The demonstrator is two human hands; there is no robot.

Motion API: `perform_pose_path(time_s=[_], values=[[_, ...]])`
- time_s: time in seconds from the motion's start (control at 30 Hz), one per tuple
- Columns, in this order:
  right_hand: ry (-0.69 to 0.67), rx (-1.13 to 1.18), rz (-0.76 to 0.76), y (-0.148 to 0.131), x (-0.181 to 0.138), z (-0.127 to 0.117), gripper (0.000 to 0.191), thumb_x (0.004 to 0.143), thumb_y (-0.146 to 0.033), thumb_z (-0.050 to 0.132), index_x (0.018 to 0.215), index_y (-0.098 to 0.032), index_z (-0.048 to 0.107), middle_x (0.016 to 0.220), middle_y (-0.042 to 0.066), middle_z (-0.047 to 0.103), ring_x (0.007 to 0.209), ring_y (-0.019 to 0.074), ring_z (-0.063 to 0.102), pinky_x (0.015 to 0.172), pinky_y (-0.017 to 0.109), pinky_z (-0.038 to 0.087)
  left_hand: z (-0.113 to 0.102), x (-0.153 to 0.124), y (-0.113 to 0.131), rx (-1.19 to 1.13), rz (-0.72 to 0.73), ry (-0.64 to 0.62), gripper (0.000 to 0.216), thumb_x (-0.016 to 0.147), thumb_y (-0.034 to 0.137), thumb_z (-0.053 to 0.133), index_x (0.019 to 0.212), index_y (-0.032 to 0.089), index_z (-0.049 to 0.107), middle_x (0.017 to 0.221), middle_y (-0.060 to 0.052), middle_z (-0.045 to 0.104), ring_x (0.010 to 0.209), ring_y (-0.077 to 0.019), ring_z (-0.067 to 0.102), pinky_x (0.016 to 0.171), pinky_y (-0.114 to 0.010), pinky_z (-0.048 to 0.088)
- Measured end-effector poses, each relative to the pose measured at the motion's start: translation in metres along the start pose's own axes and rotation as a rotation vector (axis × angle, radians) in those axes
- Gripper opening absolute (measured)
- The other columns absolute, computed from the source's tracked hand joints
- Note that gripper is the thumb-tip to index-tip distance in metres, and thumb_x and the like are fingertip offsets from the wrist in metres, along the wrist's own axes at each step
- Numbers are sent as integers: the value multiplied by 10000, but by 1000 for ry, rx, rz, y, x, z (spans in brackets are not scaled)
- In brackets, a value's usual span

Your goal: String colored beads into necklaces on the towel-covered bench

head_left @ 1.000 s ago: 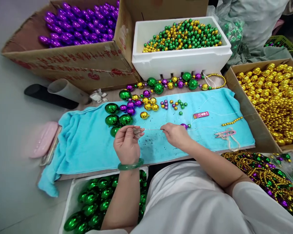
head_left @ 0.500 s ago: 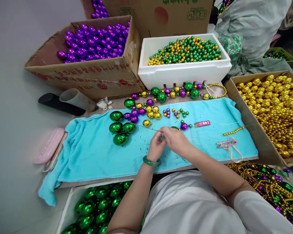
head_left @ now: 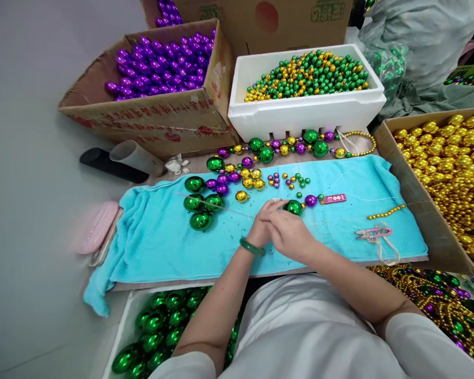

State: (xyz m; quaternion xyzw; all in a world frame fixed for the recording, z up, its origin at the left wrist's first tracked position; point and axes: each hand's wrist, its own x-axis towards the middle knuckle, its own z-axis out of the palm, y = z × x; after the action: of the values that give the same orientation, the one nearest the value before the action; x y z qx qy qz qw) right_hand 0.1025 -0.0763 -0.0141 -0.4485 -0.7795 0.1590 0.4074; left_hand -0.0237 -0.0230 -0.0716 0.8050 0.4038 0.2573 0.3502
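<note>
My left hand [head_left: 259,225], with a green bangle [head_left: 253,247] at the wrist, has its fingers stretched right, tips against a large green bead [head_left: 293,207]. Crossing over it is my right hand [head_left: 290,231], fingers closed on a long thin needle [head_left: 225,209] that points left. The hands overlap, so the left thumb is hidden. Right of that green bead, a purple bead [head_left: 310,201] and small beads form a strung row ending by a dark red tag [head_left: 334,199]. Large green beads [head_left: 201,220], purple beads [head_left: 222,189] and gold beads [head_left: 242,196] lie left of my hands.
A turquoise towel [head_left: 158,247] covers the table. Pink snips [head_left: 375,232] and a short gold bead strand [head_left: 386,212] lie right. Behind stand a carton [head_left: 142,118] of purple beads and a white foam box [head_left: 308,113]. A finished-looking bead strand [head_left: 284,150] runs along the back.
The view has shifted, moving the scene slightly right. My left fingers have stretched right to the large green bead, and more of the needle shows to the left of my hands.
</note>
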Motion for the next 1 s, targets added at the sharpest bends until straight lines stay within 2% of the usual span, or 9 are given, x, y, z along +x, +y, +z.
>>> perform_pose_path(time_s=[0.1,0.17,0.27,0.37,0.57,0.73,0.83,0.9,1.0], values=[[-14,89,-92,-18,0,-5,225,897,-127,397,981,-125,605,871,101,691,838,195,635,752,311,496,-2,14,1,119,-21,33,402,841,194,527,1233,198,612,1300,-110,538,1197,-271,500,1048,-407,401],[3,172,-79,-23,-1,-8,209,912,-138,404,973,-132,604,869,94,695,823,179,642,742,293,500,-6,26,2,304,-39,82,429,853,164,483,1270,175,583,1269,-117,545,1146,-274,501,1020,-412,408],[51,293,5,-21,-7,-12,193,919,-154,429,993,-152,607,891,76,702,815,152,650,741,266,509,-10,45,3,592,-69,109,397,890,187,438,1258,153,581,1167,-126,586,1067,-272,496,959,-410,430],[89,366,91,-13,-18,-18,207,916,-152,445,1025,-167,621,862,54,700,768,129,644,718,248,511,-10,61,4,765,-85,23,324,904,242,450,1169,168,620,1095,-127,596,1038,-275,496,886,-395,452],[178,460,387,15,-59,-29,163,886,-195,512,951,-180,660,767,22,665,636,101,598,606,223,487,-3,78,5,834,-205,-16,268,903,223,459,1128,160,592,1132,-127,557,1028,-250,535,833,-350,464],[173,546,629,33,-83,-34,179,864,-291,541,895,-170,670,638,1,596,563,104,540,541,229,463,1,81,2,651,-203,25,265,887,128,432,1085,132,609,1110,-144,574,1018,-249,551,901,-380,447],[191,561,694,37,-87,-36,192,854,-312,550,884,-165,670,606,-7,569,539,102,517,527,231,453,3,79,0,398,-181,139,261,844,72,461,1010,139,651,1082,-135,596,1034,-245,550,956,-405,424],[203,551,703,40,-87,-36,201,852,-321,555,893,-166,677,609,-5,570,547,106,522,532,235,452,2,74,0,94,-204,274,219,808,70,520,940,152,674,1039,-106,622,1007,-219,563,965,-394,427],[221,484,689,43,-89,-37,198,850,-313,563,900,-174,696,621,-1,578,563,107,522,548,240,442,-8,64,5,-601,-368,387,153,779,131,610,911,151,686,956,-70,662,837,-156,609,844,-329,493]])
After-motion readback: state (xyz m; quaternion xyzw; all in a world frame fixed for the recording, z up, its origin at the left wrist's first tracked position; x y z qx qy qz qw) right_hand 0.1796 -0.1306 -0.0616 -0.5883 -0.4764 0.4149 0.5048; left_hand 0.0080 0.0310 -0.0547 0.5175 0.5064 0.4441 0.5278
